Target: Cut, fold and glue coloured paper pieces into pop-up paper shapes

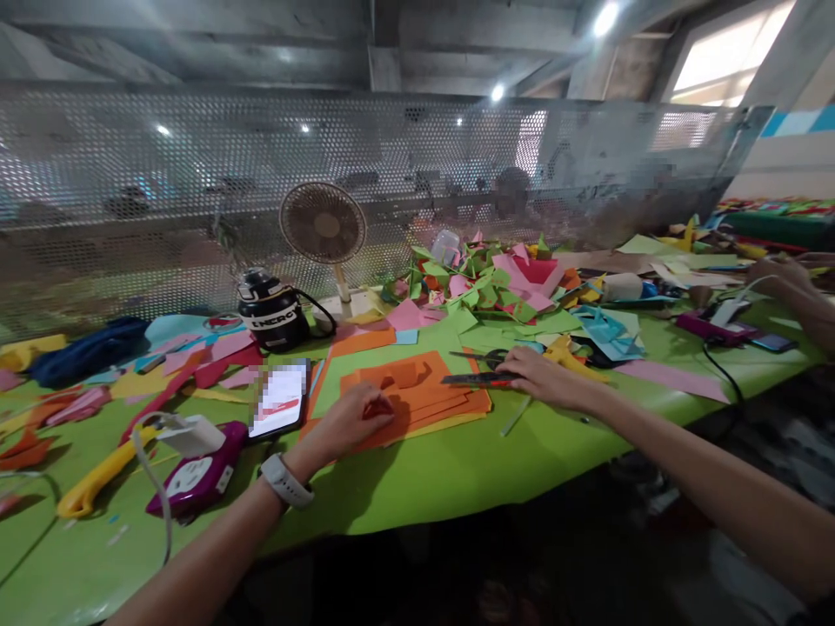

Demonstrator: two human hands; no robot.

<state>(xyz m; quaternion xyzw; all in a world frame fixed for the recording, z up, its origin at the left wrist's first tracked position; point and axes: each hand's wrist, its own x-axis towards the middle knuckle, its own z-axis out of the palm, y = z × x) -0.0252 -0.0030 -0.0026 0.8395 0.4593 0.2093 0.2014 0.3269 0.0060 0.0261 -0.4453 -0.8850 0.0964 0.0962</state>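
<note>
My left hand point(352, 422) rests at the left part of a stack of orange paper point(430, 404), its fingers loosely curled and the thumb apart, with nothing visible in it. My right hand point(541, 378) is closed on the handle end of a black and red cutter knife point(476, 379), whose tip points left over the orange sheets. Just behind the knife lie dark scissors point(479, 356), close to my right fingertips. Under the orange sheets, some yellow and light green paper shows.
A phone point(280, 400), a purple power strip point(202, 474) and a yellow glue gun point(104, 478) lie left. Behind are a black jug point(270, 313), a fan point(323, 223) and heaped paper scraps point(489, 287). Another person's hand point(786, 283) is at the far right.
</note>
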